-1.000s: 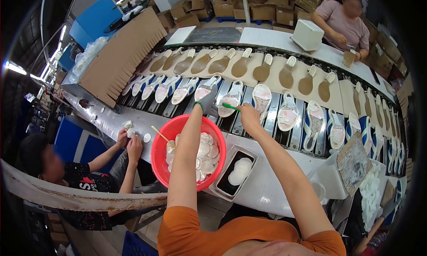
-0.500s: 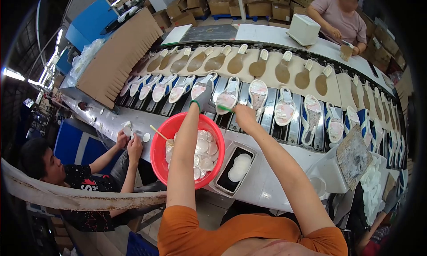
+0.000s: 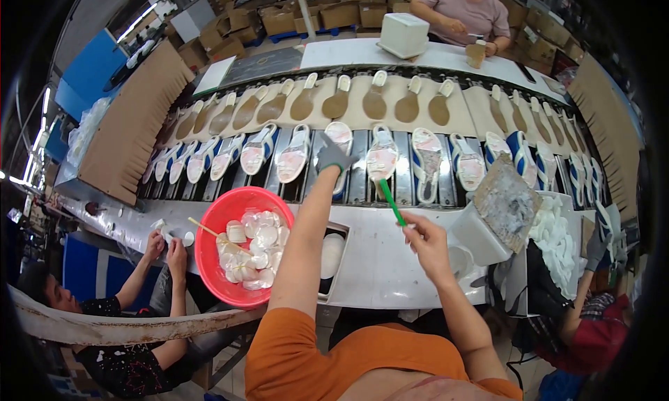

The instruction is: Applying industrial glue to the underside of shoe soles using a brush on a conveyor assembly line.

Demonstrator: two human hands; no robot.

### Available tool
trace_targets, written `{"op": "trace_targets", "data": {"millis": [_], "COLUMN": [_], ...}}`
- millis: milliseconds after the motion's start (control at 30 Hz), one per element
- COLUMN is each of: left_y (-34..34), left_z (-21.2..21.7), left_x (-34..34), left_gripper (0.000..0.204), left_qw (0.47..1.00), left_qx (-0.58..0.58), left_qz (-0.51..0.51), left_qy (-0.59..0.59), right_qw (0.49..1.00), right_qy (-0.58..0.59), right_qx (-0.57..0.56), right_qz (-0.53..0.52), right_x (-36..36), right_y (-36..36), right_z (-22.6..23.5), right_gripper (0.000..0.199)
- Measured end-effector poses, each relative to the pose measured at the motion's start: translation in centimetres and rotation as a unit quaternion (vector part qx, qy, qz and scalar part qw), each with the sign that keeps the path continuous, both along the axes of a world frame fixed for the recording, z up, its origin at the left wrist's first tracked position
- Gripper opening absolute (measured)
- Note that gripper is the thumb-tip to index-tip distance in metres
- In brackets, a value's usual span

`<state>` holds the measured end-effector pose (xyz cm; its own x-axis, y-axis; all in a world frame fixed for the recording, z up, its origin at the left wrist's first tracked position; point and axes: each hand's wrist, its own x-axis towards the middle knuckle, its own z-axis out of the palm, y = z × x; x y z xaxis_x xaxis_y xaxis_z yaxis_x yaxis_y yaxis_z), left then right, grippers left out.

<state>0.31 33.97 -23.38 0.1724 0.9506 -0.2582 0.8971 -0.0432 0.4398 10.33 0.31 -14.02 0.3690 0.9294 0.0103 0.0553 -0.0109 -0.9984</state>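
My left hand [image 3: 335, 155], in a grey glove, lies over a white sandal [image 3: 339, 131] on the slatted conveyor. Its fingers look spread, and they cover the sandal's middle. In my right hand [image 3: 426, 246] is a green-handled brush [image 3: 393, 204], pinched near its end and slanting away from me. The brush tip is at the near end of another white sandal [image 3: 382, 150] with a pinkish footbed; whether they touch I cannot tell. A sandal with a greyer footbed [image 3: 426, 160] lies to its right.
Left of my arm is a red basin [image 3: 209, 216] of round white pads, with a stick in it. A tray [image 3: 343, 261] is partly behind my forearm. Brown soles [image 3: 374, 103] line the far belt. A white container [image 3: 477, 234] stands right. Co-workers sit left, right and across.
The view has turned right. My left hand has moved right along the row to a different sandal. My right hand and the brush have also moved right, to another sandal's near end.
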Motion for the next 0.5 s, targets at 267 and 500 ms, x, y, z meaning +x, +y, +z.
{"op": "trace_targets", "data": {"millis": [267, 500], "left_y": [-3.4, -14.0], "left_z": [3.1, 16.6], "left_x": [0.5, -5.0], "left_gripper": [0.137, 0.097], "left_qw": [0.955, 0.658], "left_qx": [0.155, 0.236], "left_qz": [0.167, -0.085], "left_qy": [-0.19, -0.71], "right_qw": [0.987, 0.89], "right_qy": [0.155, 0.426], "right_qx": [-0.027, -0.083], "right_qz": [-0.038, 0.142], "right_x": [1.0, 0.5], "right_y": [-5.8, -3.0], "right_z": [0.9, 1.1], "right_gripper": [0.033, 0.054]}}
